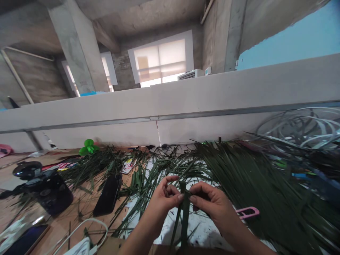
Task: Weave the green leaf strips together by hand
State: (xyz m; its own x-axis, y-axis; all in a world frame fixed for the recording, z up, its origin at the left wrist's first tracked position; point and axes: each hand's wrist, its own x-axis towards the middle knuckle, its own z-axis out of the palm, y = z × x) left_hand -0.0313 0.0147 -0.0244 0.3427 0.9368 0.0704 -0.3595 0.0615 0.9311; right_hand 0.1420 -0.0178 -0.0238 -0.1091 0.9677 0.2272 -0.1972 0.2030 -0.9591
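Between my hands is a folded strip of green palm leaf (185,216), its long ends hanging down toward the desk's front edge. My left hand (166,194) pinches it from the left with thumb and fingertips, the index finger raised a little. From the right, my right hand (209,200) pinches the same strip near its folded top. Cut leaf scraps (148,184) lie beyond my hands on a white sheet (204,230). A pink-handled tool (248,212) rests beside my right wrist, partly hidden by it.
To the right spreads a large pile of long green leaves (252,180), with coiled pale strips (310,129) behind. On the left are a black phone (108,194), a dark cup-like container (50,193), a second phone (25,241) and a white charger (79,248). A low partition (127,132) borders the back.
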